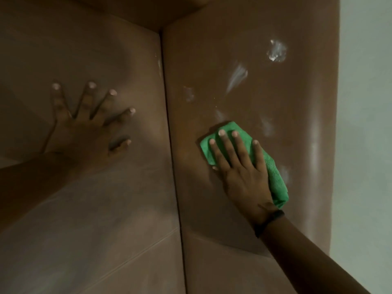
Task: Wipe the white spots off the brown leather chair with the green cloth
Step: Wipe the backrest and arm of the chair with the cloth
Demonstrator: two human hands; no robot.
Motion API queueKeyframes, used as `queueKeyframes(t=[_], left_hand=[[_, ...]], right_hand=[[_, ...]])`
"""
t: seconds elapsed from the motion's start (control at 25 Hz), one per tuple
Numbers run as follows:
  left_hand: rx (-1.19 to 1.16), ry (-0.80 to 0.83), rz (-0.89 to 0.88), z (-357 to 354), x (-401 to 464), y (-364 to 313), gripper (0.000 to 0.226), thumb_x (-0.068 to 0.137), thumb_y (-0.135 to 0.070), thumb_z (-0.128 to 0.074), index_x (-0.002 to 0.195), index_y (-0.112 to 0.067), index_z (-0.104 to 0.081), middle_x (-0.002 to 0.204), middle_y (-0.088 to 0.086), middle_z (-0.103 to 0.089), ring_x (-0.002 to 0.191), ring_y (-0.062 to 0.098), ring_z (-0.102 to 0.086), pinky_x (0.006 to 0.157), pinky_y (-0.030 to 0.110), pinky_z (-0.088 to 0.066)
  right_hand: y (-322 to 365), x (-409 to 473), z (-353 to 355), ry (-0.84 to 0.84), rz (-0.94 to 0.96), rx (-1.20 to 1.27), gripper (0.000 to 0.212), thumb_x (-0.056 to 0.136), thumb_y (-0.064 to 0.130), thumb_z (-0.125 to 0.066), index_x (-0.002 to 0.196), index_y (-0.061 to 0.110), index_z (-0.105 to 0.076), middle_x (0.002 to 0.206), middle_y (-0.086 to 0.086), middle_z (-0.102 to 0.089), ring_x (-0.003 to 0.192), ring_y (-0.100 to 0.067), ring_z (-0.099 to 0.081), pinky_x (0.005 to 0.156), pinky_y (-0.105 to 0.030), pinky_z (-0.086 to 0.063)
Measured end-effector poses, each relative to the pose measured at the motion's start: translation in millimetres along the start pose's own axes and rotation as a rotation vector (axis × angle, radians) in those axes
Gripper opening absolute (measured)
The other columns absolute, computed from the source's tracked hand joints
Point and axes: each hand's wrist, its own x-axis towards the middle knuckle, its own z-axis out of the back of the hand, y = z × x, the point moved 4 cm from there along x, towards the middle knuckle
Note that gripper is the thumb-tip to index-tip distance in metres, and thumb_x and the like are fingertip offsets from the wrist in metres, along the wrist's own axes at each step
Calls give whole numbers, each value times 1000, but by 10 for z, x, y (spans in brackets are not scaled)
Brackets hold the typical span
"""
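Observation:
The brown leather chair (212, 49) fills the view, with a dark seam (167, 115) between two padded panels. My right hand (239, 166) presses the folded green cloth (273, 175) flat against the right panel, fingers spread on top of it. White spots mark that panel: a bright blotch (276, 50) at the upper right, a long streak (236, 78) below it, a faint patch (188, 94) near the seam, and dim smears (267, 126) beside the cloth. My left hand (89, 128) rests flat on the left panel with fingers splayed, holding nothing.
A pale wall (364, 124) runs down the right edge past the chair's rounded side. A stitched line (131, 259) crosses the lower left panel. A dark band (269, 221) sits on my right wrist.

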Motion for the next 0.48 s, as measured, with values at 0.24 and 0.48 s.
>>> queueKeyframes(t=[0.24, 0.48], left_hand=[[-7, -6, 0, 98, -1, -15, 85, 101, -77, -28, 175, -37, -38, 187, 15, -24, 172, 51, -12, 126, 87, 11], [-3, -65, -12, 54, 12, -1, 84, 101, -77, -32, 174, -35, -39, 185, 17, -27, 171, 51, -17, 127, 81, 19]], right_hand=[[261, -158, -136, 89, 246, -17, 67, 113, 39, -51, 171, 19, -24, 180, -6, -18, 166, -29, -17, 133, -57, -10], [216, 379, -105, 76, 61, 11, 61, 114, 39, -37, 171, 20, -25, 180, -8, -19, 166, -31, -14, 132, -58, 3]])
